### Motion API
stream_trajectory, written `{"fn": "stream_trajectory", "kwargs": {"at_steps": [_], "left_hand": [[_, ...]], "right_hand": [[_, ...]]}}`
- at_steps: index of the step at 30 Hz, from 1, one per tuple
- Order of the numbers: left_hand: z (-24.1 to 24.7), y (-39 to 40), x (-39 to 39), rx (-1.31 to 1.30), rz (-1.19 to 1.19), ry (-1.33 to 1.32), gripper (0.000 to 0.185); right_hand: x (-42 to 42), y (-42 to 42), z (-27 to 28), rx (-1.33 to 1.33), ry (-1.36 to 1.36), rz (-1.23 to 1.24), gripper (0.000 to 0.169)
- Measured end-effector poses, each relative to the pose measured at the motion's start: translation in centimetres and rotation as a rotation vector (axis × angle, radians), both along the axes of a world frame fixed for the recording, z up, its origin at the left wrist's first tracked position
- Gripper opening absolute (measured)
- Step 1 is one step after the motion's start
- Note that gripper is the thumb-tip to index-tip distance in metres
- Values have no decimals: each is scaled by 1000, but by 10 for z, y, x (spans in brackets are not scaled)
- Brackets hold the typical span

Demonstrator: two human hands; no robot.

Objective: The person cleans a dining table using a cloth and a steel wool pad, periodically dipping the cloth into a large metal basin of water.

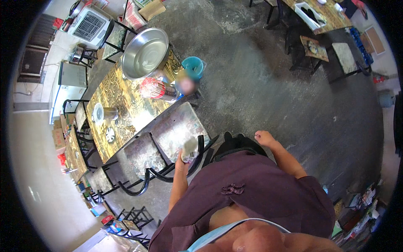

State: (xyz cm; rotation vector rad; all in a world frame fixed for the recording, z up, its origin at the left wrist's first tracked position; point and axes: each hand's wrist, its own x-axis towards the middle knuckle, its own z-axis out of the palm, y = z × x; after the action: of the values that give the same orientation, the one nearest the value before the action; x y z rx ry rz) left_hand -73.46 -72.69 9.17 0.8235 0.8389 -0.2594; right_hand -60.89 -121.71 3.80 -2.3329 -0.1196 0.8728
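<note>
My left hand (181, 164) is closed around a pale, crumpled cloth-like item (189, 150) whose exact kind I cannot tell. It is over the seat of a chair (176, 130), beside the chair's curved black metal armrest (200, 151). My right hand (264, 138) hangs in front of my body with its fingers curled and nothing visible in it. On the patterned table (126, 85) to the left rests a large metal basin (146, 53) holding clear liquid. Close to it stands a container with a red-and-white plastic covering (157, 89).
A teal bucket (192, 65) stands at the table's end. More chairs (144, 156) line its near side. On the tabletop are a lidded clear jar (105, 112) and a small patterned dish (110, 134). At upper right, a wooden stool (314, 48) stands near another table (337, 22).
</note>
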Motion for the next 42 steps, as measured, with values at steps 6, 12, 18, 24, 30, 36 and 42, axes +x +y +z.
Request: {"fn": "stream_trajectory", "kwargs": {"at_steps": [6,12,18,24,30,36,42], "left_hand": [[38,-49,146,161,93,-29,47],[19,-81,265,539,116,-151,45],[-32,-67,385,1618,-68,-35,59],[-90,-74,401,1777,-396,218,58],[-50,-74,399,1441,-618,382,44],[19,-110,455,220,131,22,36],[108,-140,555,-260,56,-151,50]], "right_hand": [[36,-50,-26,-130,-115,174,19],[72,-94,-40,-391,142,232,27],[159,-140,-77,-268,190,71,36],[272,-191,-69,-98,24,-38,31],[392,-200,-78,-215,-110,247,21],[506,-84,-49,148,-2,20,29],[573,120,98,716,381,144,58]]}}
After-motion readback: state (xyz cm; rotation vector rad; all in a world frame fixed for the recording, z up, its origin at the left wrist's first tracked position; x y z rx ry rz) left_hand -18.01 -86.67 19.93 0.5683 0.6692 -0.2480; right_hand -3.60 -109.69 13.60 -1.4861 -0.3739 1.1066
